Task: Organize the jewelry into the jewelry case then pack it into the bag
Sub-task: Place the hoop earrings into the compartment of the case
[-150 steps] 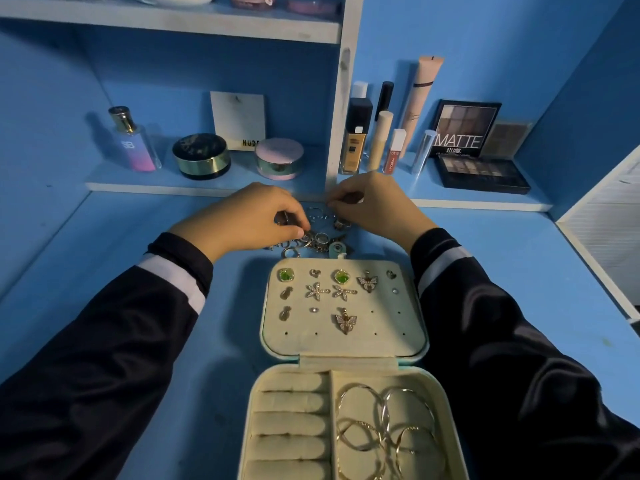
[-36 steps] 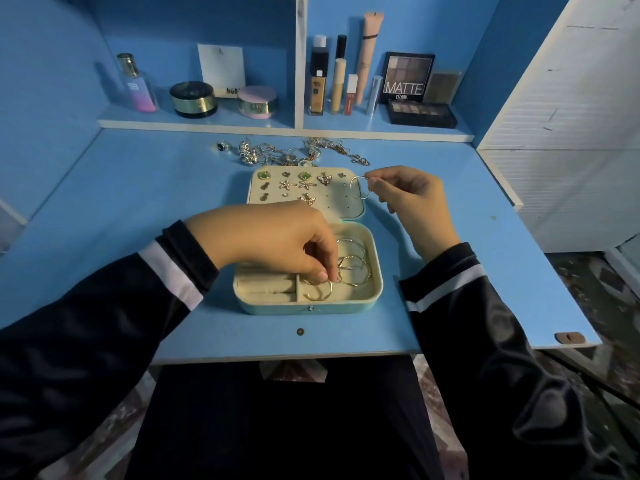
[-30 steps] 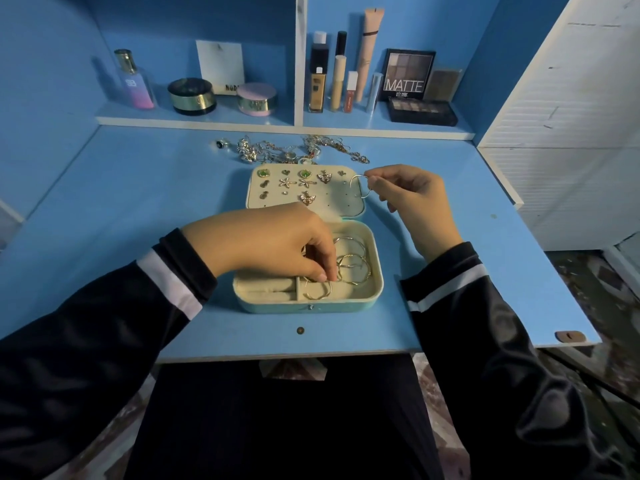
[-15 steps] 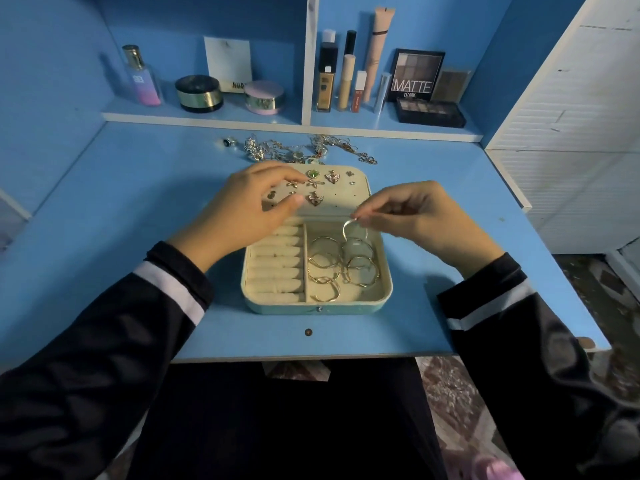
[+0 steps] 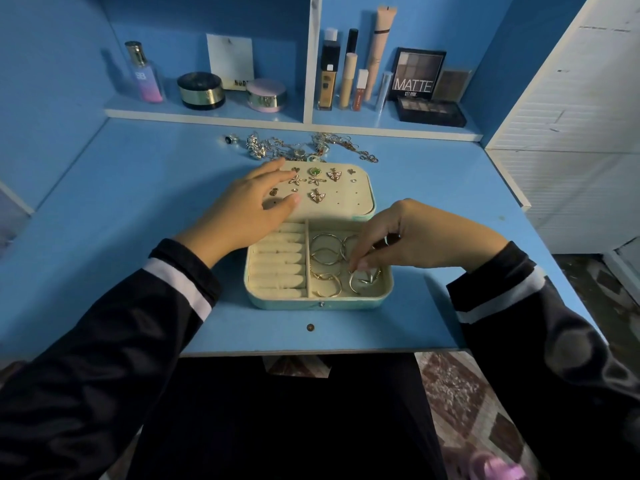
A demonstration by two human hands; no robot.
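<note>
**Q:** State of the near grip?

**A:** My right grip (image 5: 415, 237) is in the right compartment of the jewelry case (image 5: 318, 303), curled down onto a hoop (image 5: 360, 284). I cannot tell whether it pinches the hoop or only touches it.

**Q:** And the other grip?

**A:** My left grip (image 5: 242, 216) is flat and extended, holding nothing. It is over the left part of the lid (image 5: 346, 202), among the earrings (image 5: 315, 181).

**Q:** Where is the remaining stock?

**A:** The loose jewelry (image 5: 277, 148) lies on the worktop (image 5: 121, 202) just beyond the lid's far edge. Its long axis runs left to right. It is straight ahead of my left grip, so I judge the left grip to be the nearer one.
</note>
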